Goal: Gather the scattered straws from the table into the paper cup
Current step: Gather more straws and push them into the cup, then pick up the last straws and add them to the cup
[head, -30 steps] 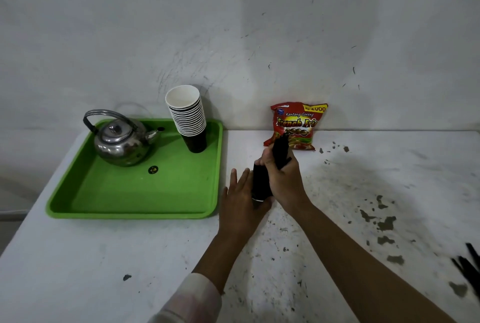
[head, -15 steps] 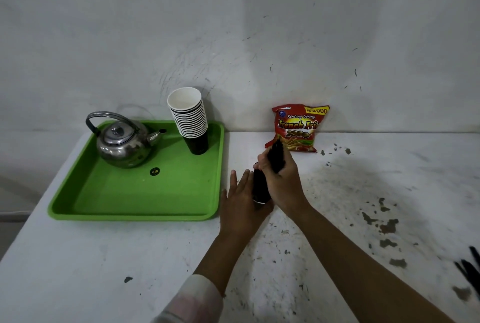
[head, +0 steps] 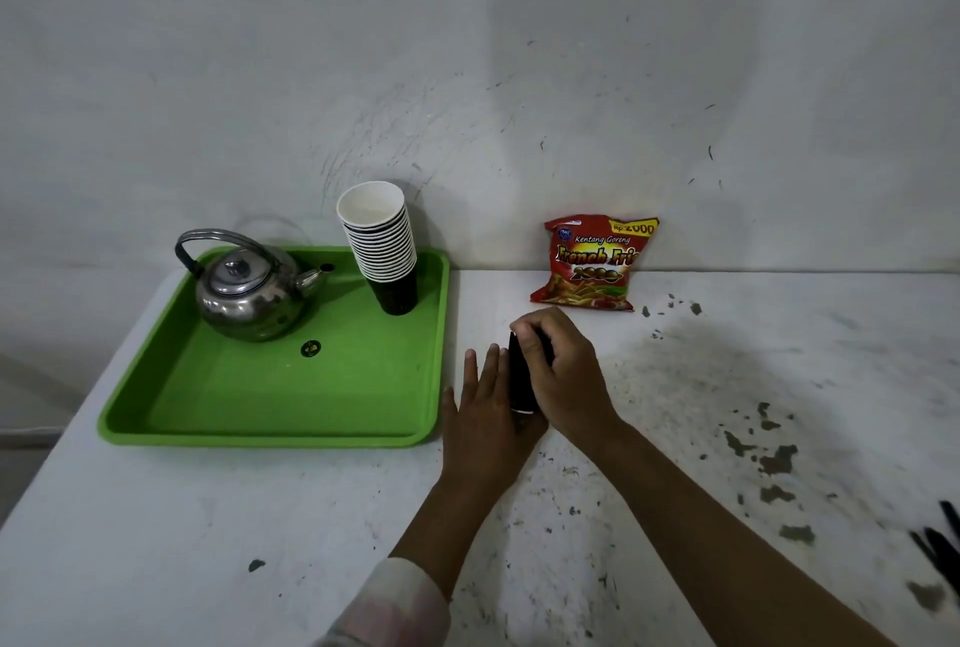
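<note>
A black paper cup (head: 521, 376) stands on the white table (head: 727, 438), between my two hands. My left hand (head: 488, 412) rests against its left side, fingers stretched forward, steadying it. My right hand (head: 563, 371) curls over the cup's mouth, fingers closed on black straws that are pushed down into it; only a dark sliver shows under the fingers. Several more black straws (head: 937, 545) lie at the right edge of the table, partly cut off by the frame.
A green tray (head: 270, 433) at the left holds a steel kettle (head: 247, 290) and a stack of paper cups (head: 382, 246). A red snack bag (head: 597, 264) leans on the wall behind my hands. The tabletop has chipped dark patches.
The straws stuck up above my right hand a second ago; my right hand has pressed down over the cup and they have sunk out of sight. My left hand stays on the cup.
</note>
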